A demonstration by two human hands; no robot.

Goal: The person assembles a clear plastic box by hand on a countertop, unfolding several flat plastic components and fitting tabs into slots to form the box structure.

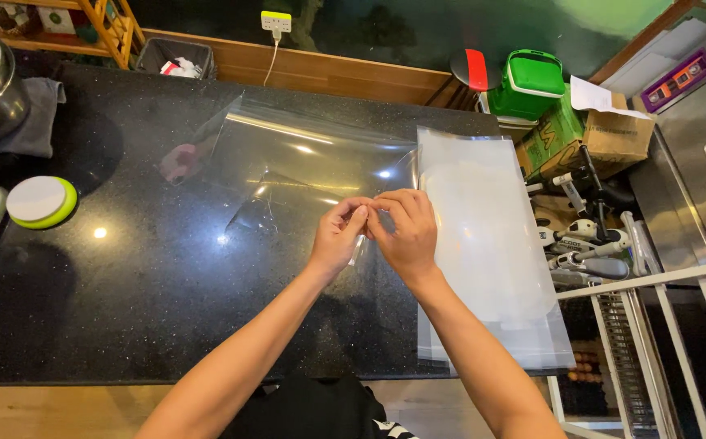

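Clear plastic film sheet [288, 175] lies on the black speckled stone desk [125, 268], its long axis seemingly running from the hands toward the far left corner. Left hand [338, 236] and right hand [406, 232] pinch its near corner together, fingers closed, just beside a stack of frosted plastic bags [491, 244] along the right edge.
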